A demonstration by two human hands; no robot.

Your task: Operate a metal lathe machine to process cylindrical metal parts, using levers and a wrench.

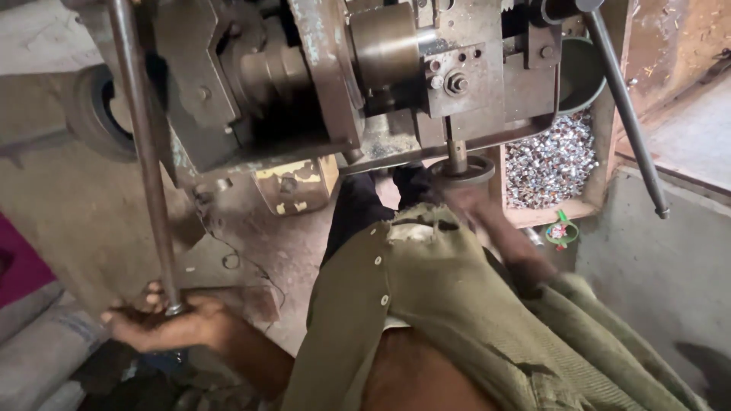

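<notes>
Left hand, lower left of frame, fingers closed around the bottom of a long smooth steel lever rod. Right hand, blurred at centre, under a round metal ring die; grip unclear. Bin of shiny metal bits upper right.

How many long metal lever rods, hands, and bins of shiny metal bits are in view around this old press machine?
Long grey metal lever rods: 2, one on the left, one on the right
Hands: 2, left hand gripping the left rod's lower end, right hand blurred under the machine's round die
Wooden bin of small shiny metal pieces: 1
Total: 5
</notes>
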